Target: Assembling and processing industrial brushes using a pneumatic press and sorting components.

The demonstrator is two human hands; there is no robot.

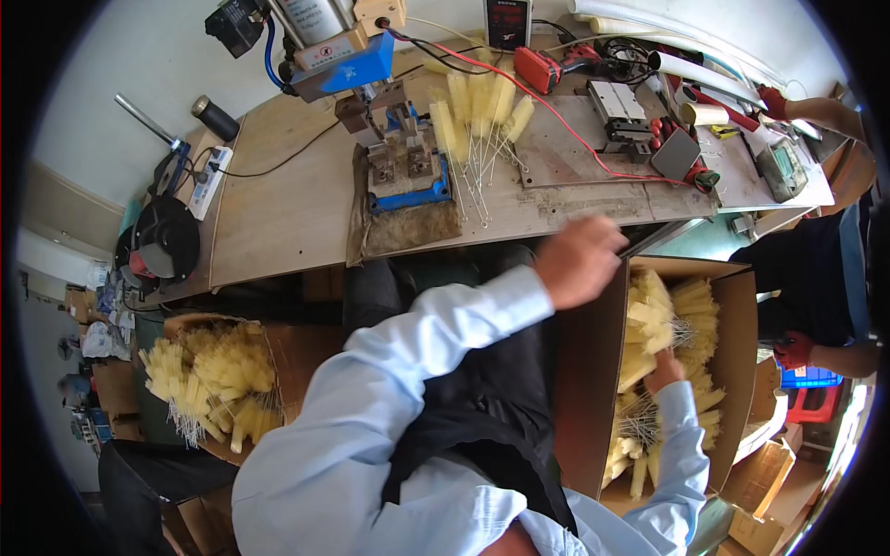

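Observation:
A tall cardboard box (732, 315) at my right holds several yellow bottle brushes (691, 310) with wire stems. My right hand (664, 367) is down inside the box, closed around a bunch of these brushes (649, 324). My left arm, in a light blue sleeve, reaches across my body. My left hand (577, 260) hovers at the top corner of the box's left wall (584, 389). Its fingers are curled and it is blurred, so I cannot tell whether it grips anything.
Ahead is a wooden workbench (278, 213) with a small press on a blue base (403, 167), loose yellow brushes (477, 102), a red drill (547, 67) and tools. A second box of brushes (209, 380) sits at my left. A person in red gloves (793, 350) works at the right.

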